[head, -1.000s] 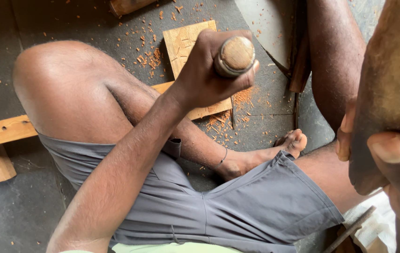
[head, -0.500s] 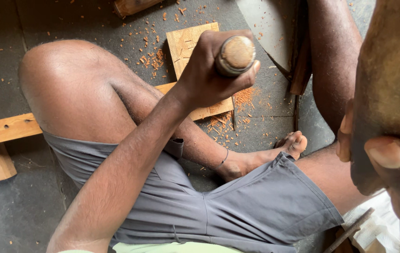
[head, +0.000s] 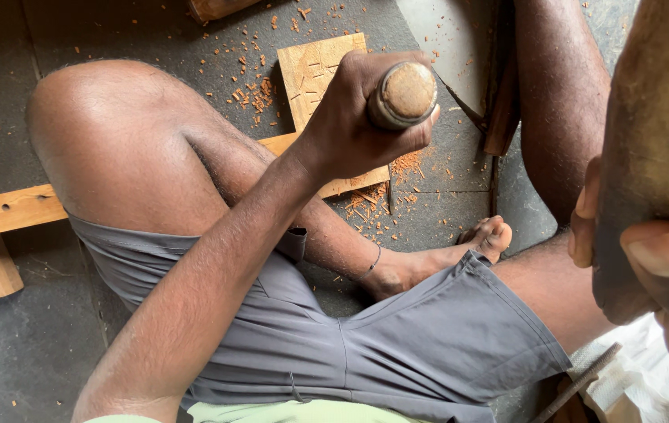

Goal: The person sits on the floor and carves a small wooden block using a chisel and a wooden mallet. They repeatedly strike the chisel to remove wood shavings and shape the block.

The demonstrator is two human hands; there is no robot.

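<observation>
Fingers: left hand (head: 354, 117) wrapped tight round chisel handle (head: 403, 94); right hand (head: 648, 266) clamped on wooden mallet (head: 656, 141)
Chisel: upright over carved wooden panel (head: 315, 74) on floor (head: 21, 345); wood chips (head: 374, 207) beside

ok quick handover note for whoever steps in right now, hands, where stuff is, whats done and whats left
Left hand: fist shut round a chisel handle, round butt end up, held over the wooden panel on the floor.
Right hand: grips a big wooden mallet, raised close to the camera, clear of the handle.
Panel lies flat by the left knee, with a long wooden slat running out to the left.
Done: shallow lines are cut in the panel; wood chips are scattered around it.
Left: most of the panel face looks uncut; the blade tip is hidden.
</observation>
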